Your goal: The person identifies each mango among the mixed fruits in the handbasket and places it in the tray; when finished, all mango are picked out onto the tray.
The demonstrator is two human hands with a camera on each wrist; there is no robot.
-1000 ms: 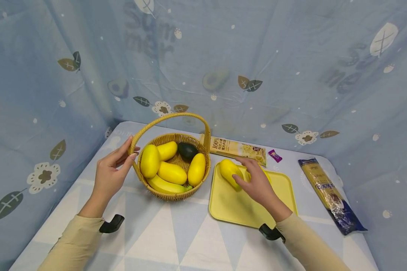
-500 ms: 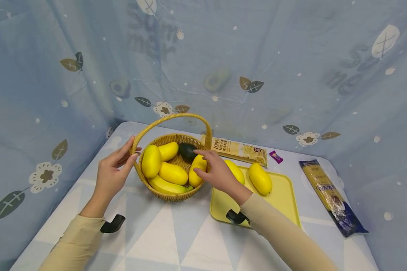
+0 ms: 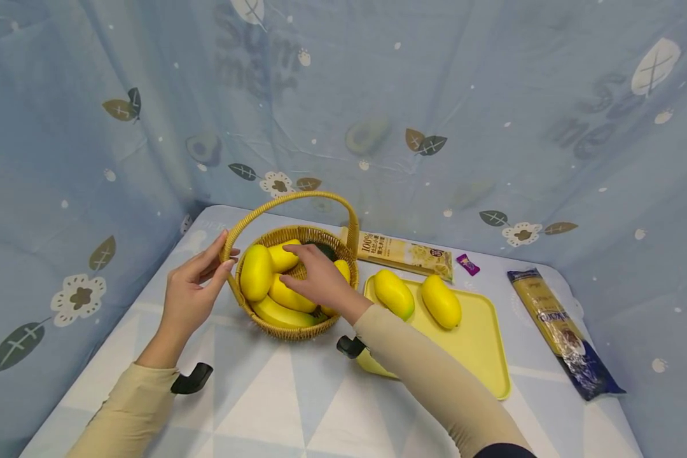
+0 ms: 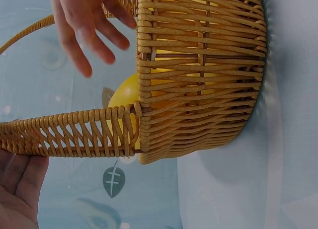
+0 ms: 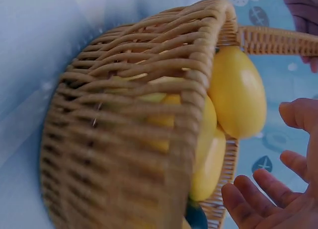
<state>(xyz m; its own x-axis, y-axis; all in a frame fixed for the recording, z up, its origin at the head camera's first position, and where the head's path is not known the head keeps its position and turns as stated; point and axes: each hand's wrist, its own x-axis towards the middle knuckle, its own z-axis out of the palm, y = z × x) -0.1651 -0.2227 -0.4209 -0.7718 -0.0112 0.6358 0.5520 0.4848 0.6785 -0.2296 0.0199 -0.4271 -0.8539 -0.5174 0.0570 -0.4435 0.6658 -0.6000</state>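
Observation:
My left hand (image 3: 189,292) pinches the side of the handle of a wicker basket (image 3: 294,333), its thumb and fingers on either side of the weave. Inside the basket lie several yellow mangoes (image 3: 256,273), a banana (image 3: 279,314) at the front and a dark green avocado-like fruit (image 3: 325,250), partly covered by my right hand. That right hand (image 3: 325,277) hovers over the basket with spread fingers and nothing in them. In the right wrist view its fingers (image 5: 266,187) stand apart from the mango (image 5: 238,92) at the rim.
Two more mangoes (image 3: 394,294) lie on a yellow tray (image 3: 481,356) right of the basket, partly under my right forearm. Behind it are a flat noodle packet (image 3: 403,254) and a small purple wrapped candy (image 3: 467,264). A blue-and-gold pasta bag (image 3: 563,334) lies far right.
My right hand has moved left from above the tray to over the basket, carrying nothing. Both tray mangoes are now in plain sight. The left hand stays on the handle.

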